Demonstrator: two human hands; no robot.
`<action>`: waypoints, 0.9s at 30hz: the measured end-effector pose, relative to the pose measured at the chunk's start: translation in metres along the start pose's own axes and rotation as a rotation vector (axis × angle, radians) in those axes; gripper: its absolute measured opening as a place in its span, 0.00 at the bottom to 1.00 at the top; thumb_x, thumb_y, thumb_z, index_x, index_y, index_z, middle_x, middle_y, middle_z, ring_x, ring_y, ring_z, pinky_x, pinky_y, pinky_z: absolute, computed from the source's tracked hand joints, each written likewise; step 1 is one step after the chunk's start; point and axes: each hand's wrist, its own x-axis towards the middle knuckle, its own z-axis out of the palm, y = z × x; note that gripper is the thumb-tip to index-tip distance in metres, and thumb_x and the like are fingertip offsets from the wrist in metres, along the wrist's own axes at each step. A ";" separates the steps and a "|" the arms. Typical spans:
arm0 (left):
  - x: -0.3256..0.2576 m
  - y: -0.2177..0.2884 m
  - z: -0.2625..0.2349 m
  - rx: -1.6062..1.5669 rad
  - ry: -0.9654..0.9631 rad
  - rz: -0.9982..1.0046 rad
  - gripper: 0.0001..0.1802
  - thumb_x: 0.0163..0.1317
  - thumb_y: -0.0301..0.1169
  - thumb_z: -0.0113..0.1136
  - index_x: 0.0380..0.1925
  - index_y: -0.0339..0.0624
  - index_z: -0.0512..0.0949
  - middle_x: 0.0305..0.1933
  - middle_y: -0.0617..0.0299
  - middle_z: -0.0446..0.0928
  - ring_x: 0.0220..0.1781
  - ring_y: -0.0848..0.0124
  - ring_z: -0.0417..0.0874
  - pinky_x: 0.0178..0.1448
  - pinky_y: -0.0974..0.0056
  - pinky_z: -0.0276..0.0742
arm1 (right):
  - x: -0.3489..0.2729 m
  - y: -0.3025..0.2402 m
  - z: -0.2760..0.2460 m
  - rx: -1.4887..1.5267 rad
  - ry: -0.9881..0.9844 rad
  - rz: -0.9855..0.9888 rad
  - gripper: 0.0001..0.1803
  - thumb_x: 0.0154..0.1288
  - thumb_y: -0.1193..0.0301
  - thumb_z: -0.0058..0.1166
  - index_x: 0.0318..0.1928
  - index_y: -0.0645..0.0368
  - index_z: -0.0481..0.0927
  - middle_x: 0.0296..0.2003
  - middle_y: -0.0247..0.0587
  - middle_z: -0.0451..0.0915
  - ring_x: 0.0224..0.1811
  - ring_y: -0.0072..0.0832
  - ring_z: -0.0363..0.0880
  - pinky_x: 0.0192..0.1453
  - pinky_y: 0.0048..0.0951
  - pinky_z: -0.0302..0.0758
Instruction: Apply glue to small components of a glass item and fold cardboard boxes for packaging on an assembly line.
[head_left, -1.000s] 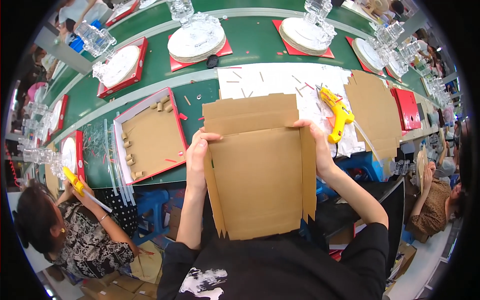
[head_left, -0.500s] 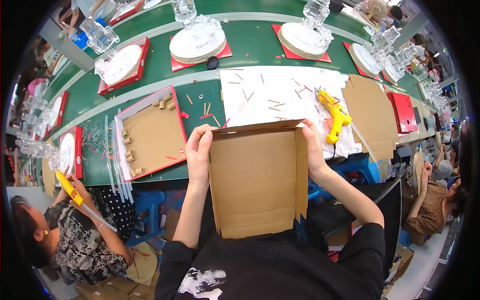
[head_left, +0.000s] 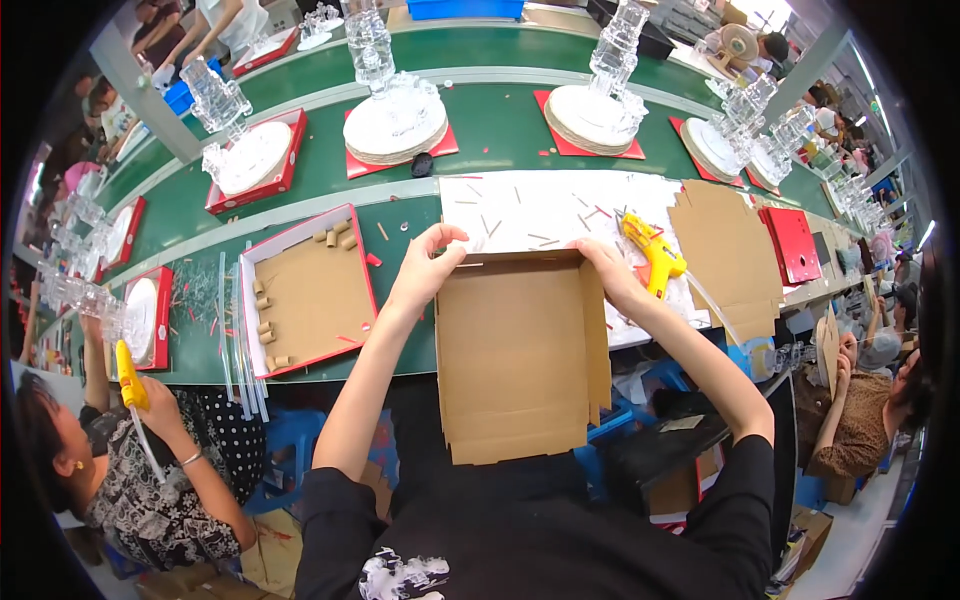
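A brown cardboard box tray (head_left: 515, 365), folded up along its far and right sides, is held in front of my body over the table's near edge. At its far left corner my left hand (head_left: 430, 265) pinches the folded wall between thumb and fingers. My right hand (head_left: 607, 272) grips the far right corner, thumb on the near side and the other fingers mostly hidden behind. Just beyond the right hand, a yellow glue gun (head_left: 655, 255) lies on a white sheet (head_left: 520, 205) strewn with thin sticks.
Left of me, a red-edged box (head_left: 312, 300) holds several short cardboard tubes. Flat cardboard (head_left: 725, 255) and a red box (head_left: 790, 245) lie to the right. Clear figures on round white bases (head_left: 395, 125) line the green table. A co-worker at left holds another yellow glue gun (head_left: 130, 375).
The tray has shifted slightly right, and my left hand's fingers have moved along with its corner. The view has tilted up a little. The co-worker's glue gun has turned more upright.
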 end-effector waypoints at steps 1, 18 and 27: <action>-0.002 -0.001 -0.001 0.031 -0.043 0.022 0.10 0.62 0.25 0.52 0.43 0.38 0.74 0.39 0.68 0.76 0.42 0.82 0.73 0.49 0.73 0.68 | -0.003 -0.005 0.001 0.055 -0.047 0.091 0.19 0.71 0.59 0.42 0.47 0.60 0.78 0.43 0.32 0.77 0.49 0.20 0.72 0.52 0.23 0.67; -0.011 0.014 -0.004 0.015 -0.285 -0.080 0.25 0.63 0.35 0.57 0.60 0.39 0.70 0.64 0.60 0.69 0.65 0.71 0.67 0.67 0.64 0.62 | 0.017 -0.009 -0.029 0.446 -0.352 0.378 0.21 0.62 0.69 0.54 0.55 0.64 0.76 0.54 0.41 0.77 0.55 0.26 0.74 0.62 0.30 0.69; -0.024 0.002 0.000 0.908 -0.508 0.303 0.19 0.64 0.38 0.58 0.50 0.36 0.77 0.58 0.57 0.73 0.55 0.69 0.72 0.63 0.62 0.66 | 0.031 -0.043 -0.022 -0.133 -0.718 0.254 0.21 0.62 0.73 0.59 0.56 0.63 0.77 0.54 0.39 0.78 0.55 0.22 0.75 0.62 0.22 0.68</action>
